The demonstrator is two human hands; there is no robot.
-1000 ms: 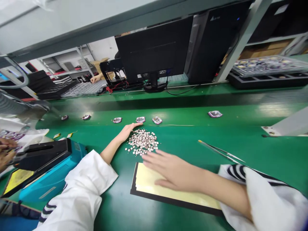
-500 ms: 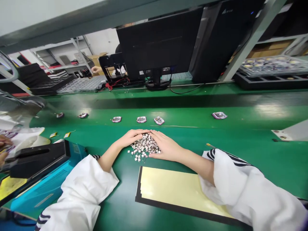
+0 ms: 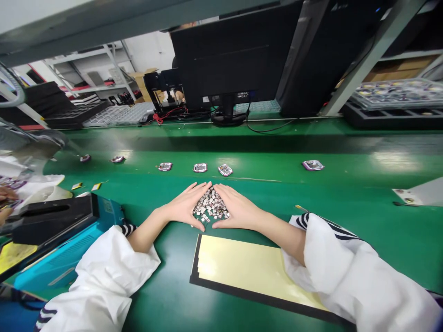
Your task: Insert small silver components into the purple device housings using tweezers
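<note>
A heap of small silvery square components [image 3: 211, 204] lies on the green mat, framed by both hands. My left hand [image 3: 183, 205] is open along the heap's left side, thumb apart from the stretched fingers. On the right side my right hand [image 3: 238, 207] is open too, its thumb low and its fingers at the heap's far edge. The fingertips of both hands nearly meet behind the heap, and the thumbs point toward each other in front. Just nearer to me lies a pale yellow sheet stack on a black board [image 3: 242, 263].
Several small square devices with purple edges [image 3: 200, 168] lie in a row beyond my hands. A turquoise machine [image 3: 65, 253] and a black box [image 3: 55, 214] stand at left. A monitor [image 3: 235, 64] is at the back. Another person's hand [image 3: 7, 196] shows at far left.
My left thumb has swung down from above the heap to its near left side, and the left hand has shifted outward around stray pieces. The heap is gathered closer together.
</note>
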